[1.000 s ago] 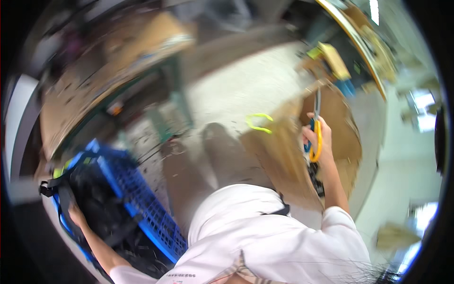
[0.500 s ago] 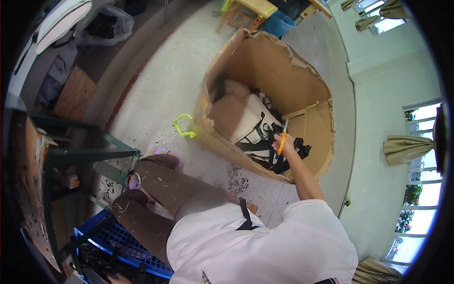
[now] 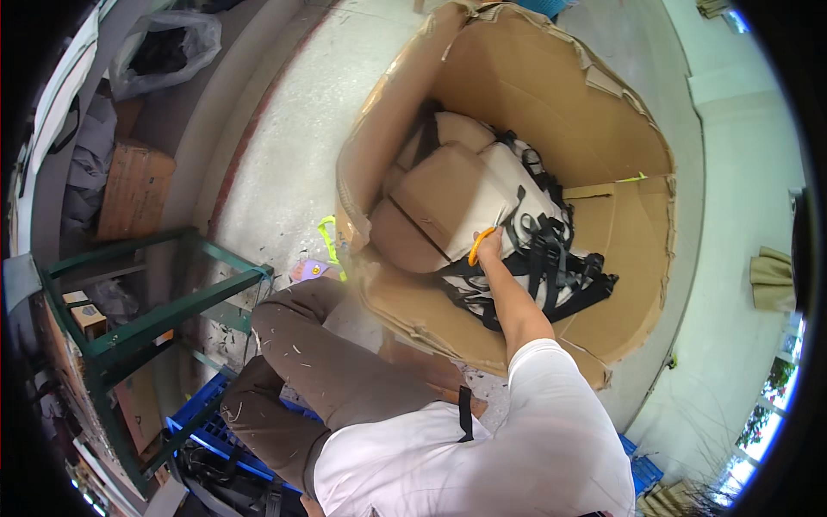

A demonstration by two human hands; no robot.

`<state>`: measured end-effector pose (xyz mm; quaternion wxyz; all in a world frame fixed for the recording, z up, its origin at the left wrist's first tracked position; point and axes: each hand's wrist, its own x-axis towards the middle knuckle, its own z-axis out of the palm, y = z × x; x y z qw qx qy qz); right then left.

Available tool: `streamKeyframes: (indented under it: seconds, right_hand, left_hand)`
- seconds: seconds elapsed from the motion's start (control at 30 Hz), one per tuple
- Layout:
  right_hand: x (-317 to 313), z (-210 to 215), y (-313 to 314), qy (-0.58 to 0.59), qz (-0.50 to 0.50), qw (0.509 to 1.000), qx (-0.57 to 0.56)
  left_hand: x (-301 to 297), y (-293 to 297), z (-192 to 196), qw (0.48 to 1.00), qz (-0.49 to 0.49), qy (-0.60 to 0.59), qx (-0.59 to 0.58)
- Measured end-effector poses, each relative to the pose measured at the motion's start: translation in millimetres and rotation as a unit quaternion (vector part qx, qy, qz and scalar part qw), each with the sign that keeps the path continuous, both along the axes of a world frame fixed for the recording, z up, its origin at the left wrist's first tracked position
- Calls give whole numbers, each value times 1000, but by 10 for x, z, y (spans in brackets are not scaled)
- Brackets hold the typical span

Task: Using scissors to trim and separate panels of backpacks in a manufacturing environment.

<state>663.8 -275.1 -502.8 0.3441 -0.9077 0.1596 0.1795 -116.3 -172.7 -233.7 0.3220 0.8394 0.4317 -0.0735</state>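
My right hand (image 3: 489,248) reaches into a large cardboard box (image 3: 551,77) and grips orange-handled scissors (image 3: 475,251). Their metal blades point away from me, over the beige bags (image 3: 441,194) piled inside. Black straps and buckles (image 3: 544,246) lie across the bags to the right of the scissors. At the lower edge a small part of my left hand (image 3: 310,506) shows, near a blue plastic crate (image 3: 191,412) with black straps in it; its fingers are hidden.
A green metal frame (image 3: 159,317) stands to my left. Neon-yellow strapping (image 3: 327,237) lies beside the cardboard box. Further left are a brown carton (image 3: 136,191) and a clear plastic bag (image 3: 194,56) with black contents. A pale wall (image 3: 732,164) runs along the right.
My right hand with the scissors has moved left over the bags, away from the black straps. The view has shifted nearer to the cardboard box. My left hand remains at the lower edge.
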Motion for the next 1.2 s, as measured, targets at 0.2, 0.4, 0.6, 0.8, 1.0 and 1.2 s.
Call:
streamKeyframes:
  seconds: [0.2,0.4,0.6,0.8,1.0,1.2]
  right_hand:
    - [-165,-32,446,54,-116,990,-51]
    - [134,277,658,-18,-213,907,364]
    - [802,2083,777,83,-160,756,629]
    - [341,4074,849,59,-109,788,603]
    - [-288,5318,1053,32,-32,748,662]
    - [-1191,5819,1295,-361,421,677,483]
  left_hand:
    - [206,-43,194,987,115,104,44]
    - [606,127,82,965,201,158,57]
    - [2840,985,723,967,181,-89,152]
    - [4757,1367,1520,951,-128,-220,174]
    - [5157,939,1945,913,-210,-314,154]
    - [4500,1316,2031,773,4,-534,343]
